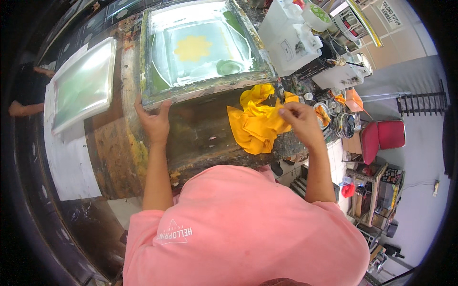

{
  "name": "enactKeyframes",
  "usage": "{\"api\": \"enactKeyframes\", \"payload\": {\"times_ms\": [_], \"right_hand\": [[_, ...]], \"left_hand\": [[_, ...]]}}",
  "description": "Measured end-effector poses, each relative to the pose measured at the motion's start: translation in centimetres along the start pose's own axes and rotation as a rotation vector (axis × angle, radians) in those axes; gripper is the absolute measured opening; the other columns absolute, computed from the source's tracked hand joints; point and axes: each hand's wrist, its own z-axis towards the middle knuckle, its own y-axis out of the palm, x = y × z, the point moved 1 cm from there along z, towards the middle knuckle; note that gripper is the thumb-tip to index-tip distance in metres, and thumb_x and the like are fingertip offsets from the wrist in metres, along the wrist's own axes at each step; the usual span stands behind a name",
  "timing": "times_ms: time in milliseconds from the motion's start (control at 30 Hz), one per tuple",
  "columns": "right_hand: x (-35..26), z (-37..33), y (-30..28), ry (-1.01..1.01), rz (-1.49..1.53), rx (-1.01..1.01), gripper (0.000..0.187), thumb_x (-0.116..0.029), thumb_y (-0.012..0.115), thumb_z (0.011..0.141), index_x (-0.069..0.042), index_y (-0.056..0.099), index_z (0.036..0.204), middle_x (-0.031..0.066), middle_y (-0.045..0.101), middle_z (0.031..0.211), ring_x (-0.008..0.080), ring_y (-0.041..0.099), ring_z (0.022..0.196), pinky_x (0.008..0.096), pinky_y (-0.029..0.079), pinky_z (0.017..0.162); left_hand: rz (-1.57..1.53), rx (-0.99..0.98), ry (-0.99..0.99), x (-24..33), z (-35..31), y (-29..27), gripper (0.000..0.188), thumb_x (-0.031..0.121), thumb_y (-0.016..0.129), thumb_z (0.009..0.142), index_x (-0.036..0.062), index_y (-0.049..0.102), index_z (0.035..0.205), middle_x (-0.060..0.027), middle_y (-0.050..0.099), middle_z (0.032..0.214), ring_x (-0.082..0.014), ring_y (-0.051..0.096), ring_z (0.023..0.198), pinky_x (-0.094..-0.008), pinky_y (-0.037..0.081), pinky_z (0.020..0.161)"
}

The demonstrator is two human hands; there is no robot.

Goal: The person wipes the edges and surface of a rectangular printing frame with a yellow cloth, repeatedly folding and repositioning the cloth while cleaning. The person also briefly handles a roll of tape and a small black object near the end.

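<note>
A screen printing frame [210,82] lies on the stained worktable, its pale mesh [167,52] bearing a yellow flower-like shape and white smears. My left hand [154,123] grips the frame's near left corner, thumb on the near edge and a finger at the left side; the other fingers are partly hidden. Right of it, a crumpled yellow cloth [260,125] rests by the table's near right edge. Pinched between the fingers of my right hand [301,121] is the right part of this cloth.
White plastic jugs [288,50], tins [344,125] and cups crowd the right side. At left, a glossy clear-covered panel [86,86] lies on white paper [71,162]. Another person's arm [26,110] shows at the far left. A red chair [381,138] stands beyond the table.
</note>
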Motion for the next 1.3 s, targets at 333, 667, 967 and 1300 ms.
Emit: {"api": "enactKeyframes", "payload": {"times_ms": [333,667,967,1300], "right_hand": [[-0.9,-1.0,-1.8,-0.222,0.750,-0.091,0.016,-0.012,0.064,0.096,-0.002,0.066,0.108,0.0029,0.069,0.101,0.0117,0.063,0.092,0.0274,0.049,0.085],[-0.5,-1.3,-1.6,-0.291,0.967,-0.276,0.033,-0.021,0.061,0.095,-0.002,0.055,0.122,0.0063,0.063,0.118,0.0172,0.061,0.110,0.0343,0.048,0.097],[-0.8,-0.5,1.0,0.000,1.006,-0.173,0.042,-0.010,0.061,0.091,0.000,0.048,0.129,0.0095,0.060,0.122,0.0205,0.059,0.115,0.0348,0.046,0.102],[-3.1,-1.8,3.0,-0.253,0.998,-0.060,0.043,0.010,0.056,0.077,-0.004,0.054,0.118,0.0122,0.060,0.124,0.0240,0.060,0.116,0.0370,0.047,0.100]], "left_hand": [[-0.059,-0.004,0.002,1.2,-0.2,0.3,0.079,0.016,0.086,0.078,-0.0020,0.038,0.138,-0.0130,0.052,0.128,-0.0219,0.052,0.118,-0.0342,0.041,0.103],[-0.037,0.021,0.032,1.1,-0.2,0.2,0.080,0.021,0.087,0.078,-0.0024,0.039,0.138,-0.0141,0.053,0.127,-0.0225,0.053,0.116,-0.0346,0.042,0.101],[-0.053,0.003,0.014,0.5,-0.1,0.2,0.081,0.021,0.087,0.077,-0.0022,0.039,0.138,-0.0136,0.051,0.128,-0.0230,0.051,0.119,-0.0351,0.040,0.104],[0.049,0.019,0.035,0.4,0.0,0.0,0.082,0.022,0.087,0.077,-0.0020,0.039,0.139,-0.0142,0.049,0.131,-0.0238,0.049,0.120,-0.0362,0.039,0.105]]}}
